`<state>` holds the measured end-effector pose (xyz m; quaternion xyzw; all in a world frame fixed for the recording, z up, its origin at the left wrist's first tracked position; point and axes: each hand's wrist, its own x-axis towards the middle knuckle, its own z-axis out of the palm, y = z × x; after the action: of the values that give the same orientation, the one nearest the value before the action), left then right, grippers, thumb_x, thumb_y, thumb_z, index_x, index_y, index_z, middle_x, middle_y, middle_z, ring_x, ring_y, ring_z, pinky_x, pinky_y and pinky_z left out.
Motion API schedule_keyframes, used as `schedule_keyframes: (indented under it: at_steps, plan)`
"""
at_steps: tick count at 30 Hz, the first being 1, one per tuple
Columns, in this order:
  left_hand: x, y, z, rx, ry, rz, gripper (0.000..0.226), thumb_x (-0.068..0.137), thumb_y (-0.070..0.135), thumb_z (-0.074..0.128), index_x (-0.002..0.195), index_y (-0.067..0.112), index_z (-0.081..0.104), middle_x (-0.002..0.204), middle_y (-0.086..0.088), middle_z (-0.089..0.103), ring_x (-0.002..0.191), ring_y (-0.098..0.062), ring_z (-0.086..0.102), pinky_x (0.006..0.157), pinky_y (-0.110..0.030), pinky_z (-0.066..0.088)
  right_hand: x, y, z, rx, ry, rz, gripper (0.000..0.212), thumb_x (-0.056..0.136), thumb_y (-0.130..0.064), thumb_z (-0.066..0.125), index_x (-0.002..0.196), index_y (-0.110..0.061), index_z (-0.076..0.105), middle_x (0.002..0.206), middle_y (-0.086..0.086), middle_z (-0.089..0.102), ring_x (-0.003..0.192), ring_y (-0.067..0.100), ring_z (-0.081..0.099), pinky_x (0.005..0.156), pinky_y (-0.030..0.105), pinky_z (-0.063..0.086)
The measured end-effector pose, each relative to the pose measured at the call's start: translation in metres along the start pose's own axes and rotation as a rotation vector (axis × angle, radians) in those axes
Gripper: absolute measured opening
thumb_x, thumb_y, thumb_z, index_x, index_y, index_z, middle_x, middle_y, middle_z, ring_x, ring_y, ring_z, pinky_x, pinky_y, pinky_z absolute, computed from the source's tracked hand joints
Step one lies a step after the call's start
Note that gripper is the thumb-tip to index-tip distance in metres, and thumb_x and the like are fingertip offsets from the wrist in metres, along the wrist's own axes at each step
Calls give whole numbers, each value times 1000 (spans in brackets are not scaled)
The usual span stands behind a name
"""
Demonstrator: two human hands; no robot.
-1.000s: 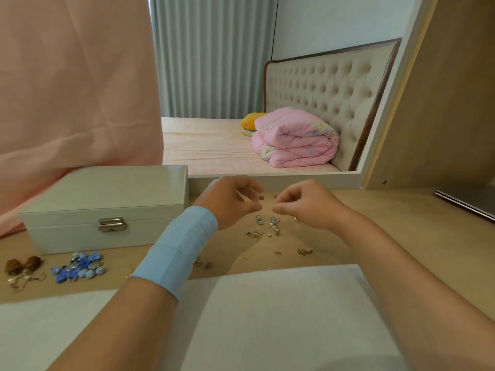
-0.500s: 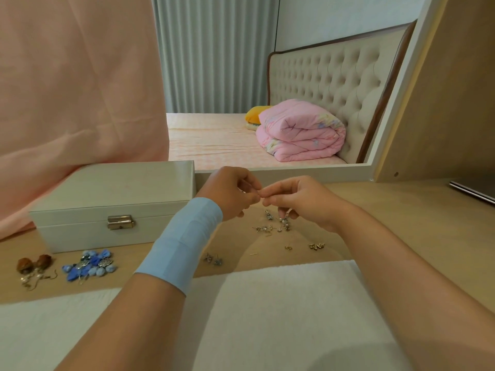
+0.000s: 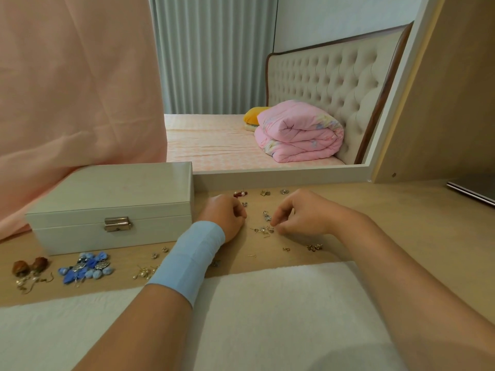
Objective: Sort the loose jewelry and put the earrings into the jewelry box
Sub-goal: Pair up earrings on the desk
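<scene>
The box (image 3: 112, 207) is sitting closed, left of the left hand (image 3: 227, 216), which is resting curled, contents undeterminable. The earrings (image 3: 263, 229) are lying between both hands, the right hand (image 3: 302, 218) pinching the nearest with curled fingertips.

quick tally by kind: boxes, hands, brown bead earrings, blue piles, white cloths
jewelry box: 1
hands: 2, left hand and right hand
brown bead earrings: 2
blue pile: 1
white cloth: 1
total: 7
</scene>
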<state>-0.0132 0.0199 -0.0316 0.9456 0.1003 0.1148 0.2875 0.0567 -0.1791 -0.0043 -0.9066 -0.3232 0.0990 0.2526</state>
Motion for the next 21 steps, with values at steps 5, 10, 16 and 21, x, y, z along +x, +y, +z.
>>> schedule_keyframes:
  at_steps: [5, 10, 16, 21]
  plan:
    - [3, -3, -3, 103, -32, -27, 14, 95, 21, 60, 86, 31, 63, 104, 3, 63, 90, -17, 60, 75, -26, 49, 1, -2, 8, -43, 32, -30, 19, 70, -33, 89, 79, -43, 77, 79, -26, 70, 76, -3, 66, 77, 28, 57]
    - [5, -2, -4, 150, -49, -35, 11, 95, 20, 60, 87, 28, 62, 108, 0, 61, 90, -19, 59, 75, -26, 49, 6, -1, 10, -97, 63, -60, 21, 74, -32, 88, 74, -49, 75, 78, -37, 66, 79, -9, 62, 72, 24, 50]
    - [4, -2, -3, 119, 0, -41, 13, 95, 16, 59, 92, 28, 63, 108, 0, 61, 88, -18, 59, 68, -24, 45, 9, -5, -2, 25, 182, -77, 15, 80, -24, 84, 73, -35, 78, 78, -23, 73, 76, -6, 65, 73, 23, 47]
    - [3, 1, -1, 114, 26, -91, 16, 96, 12, 55, 100, 18, 70, 106, -6, 64, 86, -22, 61, 71, -27, 49, 28, -37, 14, -151, 105, -65, 13, 82, -24, 79, 77, -35, 75, 81, -22, 70, 79, -3, 64, 73, 25, 52]
